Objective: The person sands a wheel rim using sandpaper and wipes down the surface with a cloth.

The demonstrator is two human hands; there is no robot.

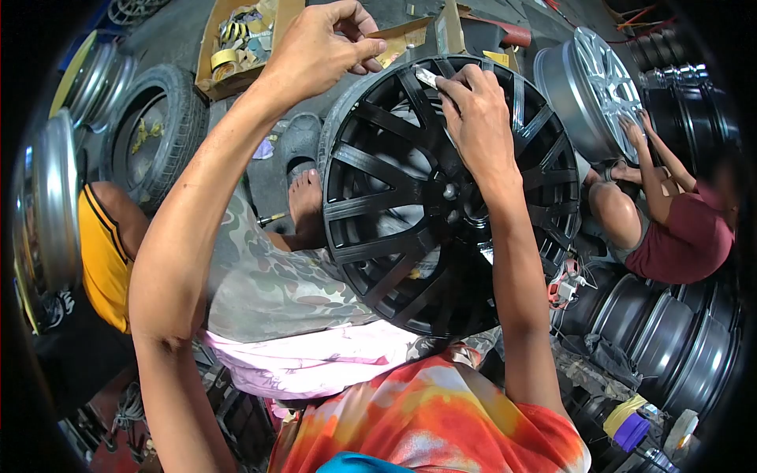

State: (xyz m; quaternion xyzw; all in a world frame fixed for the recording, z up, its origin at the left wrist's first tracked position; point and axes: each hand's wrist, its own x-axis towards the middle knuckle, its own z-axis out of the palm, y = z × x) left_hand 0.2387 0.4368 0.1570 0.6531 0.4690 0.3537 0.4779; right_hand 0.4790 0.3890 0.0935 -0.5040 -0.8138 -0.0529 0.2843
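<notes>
L hand (pixel 327 43) curled, grip unclear, R hand (pixel 479 118) pinching white scrap (pixel 426 76) at blk wheel (pixel 374 203)

We caught the workshop in moderate light that seemed to fall from above, brightening the left forearm (pixel 206 169) and nearly washing out the pale pink cloth (pixel 307 359). Glare streaked the upper-right spokes of the black alloy wheel (pixel 432 191) and flashed off the silver alloy wheel (pixel 607 91); lower gaps between the black spokes sank into shadow. We recorded the left hand (pixel 325 46) and right hand (pixel 481 114) clearly. Our wide lens bowed the stacked rims (pixel 662 323), dark vignetting ringed the view, and a co-worker's head (pixel 719 175) was blurred.
</notes>
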